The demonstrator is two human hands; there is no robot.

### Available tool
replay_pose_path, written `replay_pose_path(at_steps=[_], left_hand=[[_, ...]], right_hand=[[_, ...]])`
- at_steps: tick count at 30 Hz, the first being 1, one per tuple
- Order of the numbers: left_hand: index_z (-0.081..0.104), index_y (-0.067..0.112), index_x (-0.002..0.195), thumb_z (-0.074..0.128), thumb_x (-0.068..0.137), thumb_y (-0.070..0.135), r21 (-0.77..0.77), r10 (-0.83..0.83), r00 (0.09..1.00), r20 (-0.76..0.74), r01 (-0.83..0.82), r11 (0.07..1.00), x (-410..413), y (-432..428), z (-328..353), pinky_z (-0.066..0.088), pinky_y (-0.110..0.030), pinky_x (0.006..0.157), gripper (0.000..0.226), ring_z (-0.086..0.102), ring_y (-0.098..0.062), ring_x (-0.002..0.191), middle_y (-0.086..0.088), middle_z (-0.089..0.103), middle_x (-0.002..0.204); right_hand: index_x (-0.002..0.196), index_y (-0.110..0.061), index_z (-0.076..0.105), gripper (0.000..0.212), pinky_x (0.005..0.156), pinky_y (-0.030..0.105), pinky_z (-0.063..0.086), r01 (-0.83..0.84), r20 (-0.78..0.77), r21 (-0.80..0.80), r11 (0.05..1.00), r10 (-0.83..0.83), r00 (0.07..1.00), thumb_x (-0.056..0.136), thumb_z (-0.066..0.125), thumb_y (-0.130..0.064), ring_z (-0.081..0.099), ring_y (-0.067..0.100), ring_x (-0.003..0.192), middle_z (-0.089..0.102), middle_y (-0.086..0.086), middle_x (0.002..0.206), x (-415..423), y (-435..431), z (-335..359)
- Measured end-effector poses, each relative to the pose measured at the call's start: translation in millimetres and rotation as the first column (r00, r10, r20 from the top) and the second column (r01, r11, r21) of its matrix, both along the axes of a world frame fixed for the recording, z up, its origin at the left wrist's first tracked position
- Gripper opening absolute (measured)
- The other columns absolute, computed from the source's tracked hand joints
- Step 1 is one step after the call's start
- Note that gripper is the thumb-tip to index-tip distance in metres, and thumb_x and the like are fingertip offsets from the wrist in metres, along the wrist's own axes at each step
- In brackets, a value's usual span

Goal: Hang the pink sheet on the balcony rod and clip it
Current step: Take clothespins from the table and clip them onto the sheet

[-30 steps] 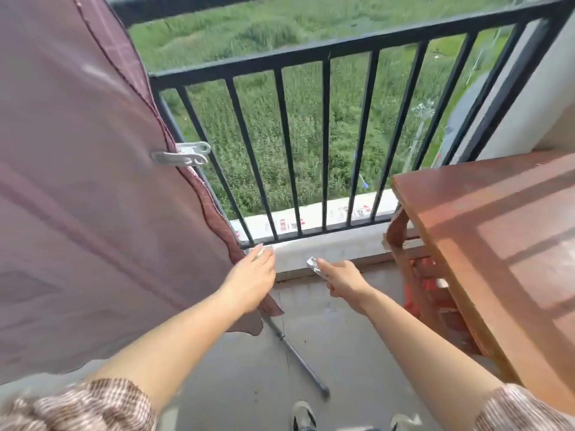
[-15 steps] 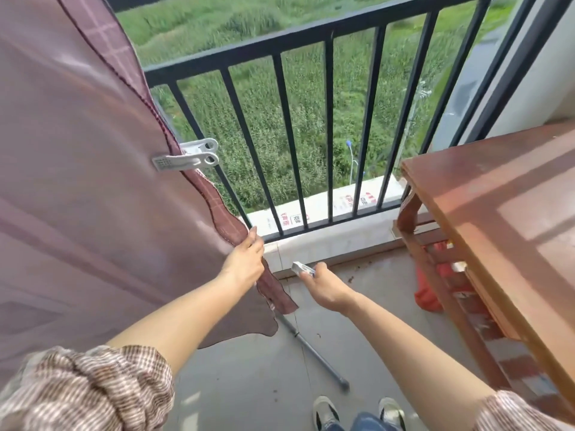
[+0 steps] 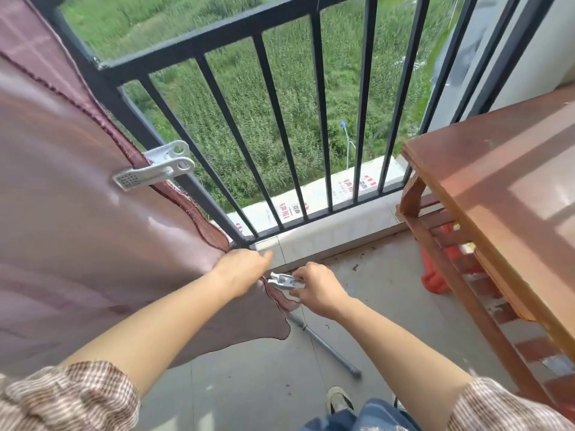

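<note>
The pink sheet (image 3: 77, 231) hangs over the left side of the black balcony railing (image 3: 199, 45) and fills the left of the view. A white clip (image 3: 155, 172) is fastened on its right edge, partway up. My left hand (image 3: 245, 269) grips the sheet's edge near the bottom corner. My right hand (image 3: 314, 290) pinches a second white clip (image 3: 281, 280), whose jaws sit at the sheet's edge just below my left hand.
A red-brown wooden table (image 3: 510, 188) stands at the right, with something red (image 3: 435, 272) under it. A grey metal rod (image 3: 326, 346) lies on the concrete floor below my hands. My shoes (image 3: 340, 399) show at the bottom. A green field lies beyond the railing.
My right hand has carried the clip left to the sheet's edge, close to my left hand. My left hand kept its grip on the edge and lowered slightly. The camera has moved closer.
</note>
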State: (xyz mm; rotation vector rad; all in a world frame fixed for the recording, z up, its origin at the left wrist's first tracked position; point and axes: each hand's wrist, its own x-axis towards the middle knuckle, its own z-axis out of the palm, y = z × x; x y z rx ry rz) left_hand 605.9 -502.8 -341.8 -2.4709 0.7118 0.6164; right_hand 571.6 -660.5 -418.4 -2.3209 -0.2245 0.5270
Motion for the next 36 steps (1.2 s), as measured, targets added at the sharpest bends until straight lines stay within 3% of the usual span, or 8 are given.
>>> replay_pose_path(at_steps=[3,9,15,22,27,30,33,36], left_hand=[[0.055,0.003,0.109,0.049,0.088,0.004,0.044,0.036,0.999,0.015,-0.037,0.998,3.0,-5.2,1.7,0.048,-0.037,0.075,0.022,0.062,-0.035,0.104,-0.017,0.065,0.109],[0.062,0.007,0.104,0.049,0.086,-0.002,0.062,0.019,0.999,0.035,-0.021,0.998,2.3,-5.1,-0.3,0.034,-0.033,0.066,0.024,0.064,-0.033,0.101,-0.013,0.066,0.107],[0.065,0.009,0.098,0.054,0.091,0.011,0.037,0.025,1.0,0.011,-0.026,0.999,3.9,-2.5,-3.7,0.037,-0.033,0.064,0.013,0.064,-0.032,0.098,-0.013,0.066,0.104],[0.064,0.009,0.099,0.049,0.088,0.0,0.052,0.028,0.999,0.037,-0.03,0.998,3.4,-4.0,-2.2,0.036,-0.034,0.065,0.021,0.064,-0.032,0.099,-0.011,0.065,0.105],[0.063,0.009,0.105,0.047,0.091,0.005,0.064,-0.03,0.998,0.055,0.027,0.998,0.6,-3.9,-5.1,0.032,-0.032,0.068,0.021,0.062,-0.03,0.105,-0.01,0.064,0.11],[0.064,0.013,0.101,0.051,0.089,0.009,-0.01,-0.044,0.996,0.075,0.044,0.999,-4.4,-0.6,-13.1,0.038,-0.032,0.072,0.018,0.06,-0.027,0.104,-0.007,0.066,0.106],[0.069,0.016,0.084,0.065,0.077,0.013,-0.177,-0.017,0.987,0.159,0.045,0.983,-5.0,-7.5,-27.7,0.048,-0.031,0.068,0.008,0.064,-0.024,0.087,-0.001,0.069,0.083],[0.067,0.011,0.098,0.051,0.087,0.013,-0.417,0.132,0.986,0.105,-0.077,0.906,-11.8,-37.9,-43.1,0.045,-0.033,0.078,0.019,0.059,-0.028,0.101,-0.007,0.066,0.097]], right_hand=[[0.07,-0.005,0.066,0.05,0.057,0.035,0.038,-0.036,0.01,0.015,0.999,0.036,0.999,0.064,0.049,-0.052,0.053,0.035,0.068,0.063,0.016,0.068,6.2,2.0,3.7],[0.06,-0.009,0.061,0.036,0.047,0.03,0.028,-0.059,0.009,0.048,0.997,0.059,0.998,0.079,0.066,-0.038,0.033,0.024,0.056,0.046,0.007,0.048,15.8,9.7,2.3],[0.047,-0.015,0.043,0.039,0.052,0.03,0.026,-0.103,0.012,-0.056,0.993,0.104,0.994,0.08,0.064,-0.021,0.039,0.032,0.063,0.047,0.012,0.06,21.1,32.8,-12.3],[0.077,-0.005,0.061,0.008,0.068,0.03,0.039,-0.114,0.007,-0.071,0.991,0.115,0.993,0.081,0.062,-0.012,0.056,0.033,0.089,0.046,0.005,0.086,22.6,40.0,-26.7],[0.105,-0.01,0.061,0.028,0.083,0.034,0.045,-0.052,0.051,-0.05,0.997,0.055,0.997,0.084,0.063,-0.029,0.054,0.027,0.105,0.054,0.007,0.107,15.8,40.1,-36.0],[0.118,-0.012,0.058,0.046,0.089,0.036,0.046,0.008,0.042,-0.018,1.0,-0.007,0.999,0.081,0.065,-0.039,0.052,0.023,0.11,0.055,0.006,0.114,7.1,25.2,-32.9],[0.117,-0.011,0.061,0.039,0.091,0.034,0.046,0.101,0.024,-0.031,0.994,-0.1,0.995,0.084,0.063,-0.032,0.054,0.022,0.112,0.057,0.005,0.116,-3.1,-2.7,-35.2],[0.114,-0.01,0.062,0.034,0.089,0.03,0.045,0.204,0.009,-0.07,0.976,-0.204,0.979,0.085,0.06,-0.028,0.057,0.023,0.109,0.059,0.005,0.115,-18.7,-42.4,-40.2]])
